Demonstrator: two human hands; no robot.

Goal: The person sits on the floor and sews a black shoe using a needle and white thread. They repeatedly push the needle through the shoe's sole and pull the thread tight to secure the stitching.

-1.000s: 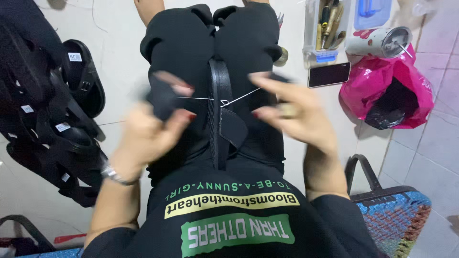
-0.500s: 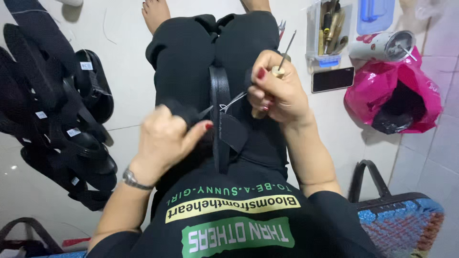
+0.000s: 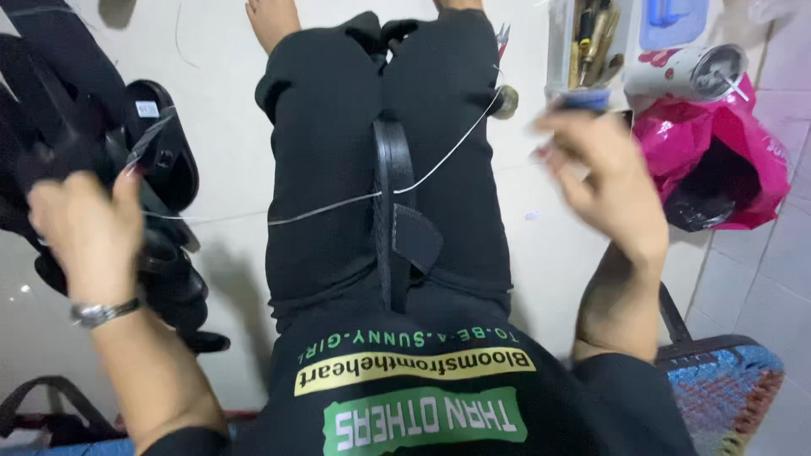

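A black leather sandal piece stands on edge, clamped between my knees in black trousers. A pale thread passes through it and is pulled taut to both sides. My left hand, with a wristwatch, is drawn out far to the left and closed on the thread's left end. My right hand is raised to the right and blurred, its fingers pinched. The thread's right end runs up towards it. Whether it also holds a tool I cannot tell.
Black sandals lie piled on the white floor at the left. A clear organiser with tools, a white tumbler and a pink bag sit at the right. A blue woven seat is at bottom right.
Both hands were close together at the sandal piece; they have since swung wide apart, left and right, drawing the thread out tight through the leather.
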